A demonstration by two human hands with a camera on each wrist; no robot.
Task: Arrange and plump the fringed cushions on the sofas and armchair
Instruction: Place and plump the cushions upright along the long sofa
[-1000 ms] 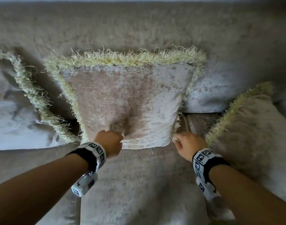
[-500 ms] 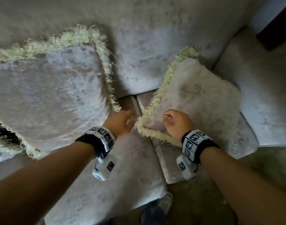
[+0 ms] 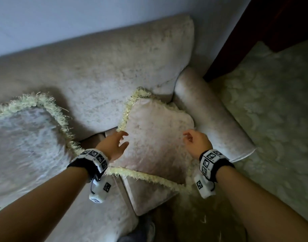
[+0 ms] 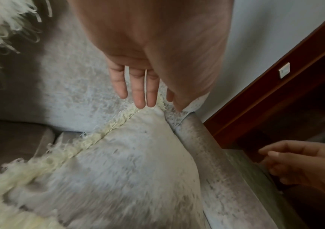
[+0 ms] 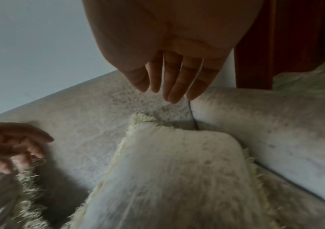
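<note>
A pale beige velvet square cushion w/ cream fringe trim (image 3: 155, 140) lies in the right end corner of the beige velvet sofa (image 3: 100, 70), its far corner against the backrest and its right side tucked along the rolled armrest (image 3: 214, 123); its near fringed edge reaches over the seat's front edge. The left hand (image 3: 113, 145) hovers at the cushion's left edge, fingers (image 4: 138, 89) straight and slightly spread, holding nothing; whether the palm touches the fabric can't be told. The right hand (image 3: 197, 142) is above the cushion's right side near the armrest, fingers (image 5: 175, 80) loosely extended, also holding nothing. Both wrists carry black bands w/ white marker-printed blocks (image 3: 95, 158). A second fringed cushion of the same fabric (image 3: 25, 137) leans against the backrest toward the sofa's left, apart from the first, blurred in the wrist views. Beyond the armrest: a pale green patterned carpet (image 3: 272, 110) and a dark red-brown wooden cabinet (image 3: 254, 32) against the light wall (image 3: 62, 20).
</note>
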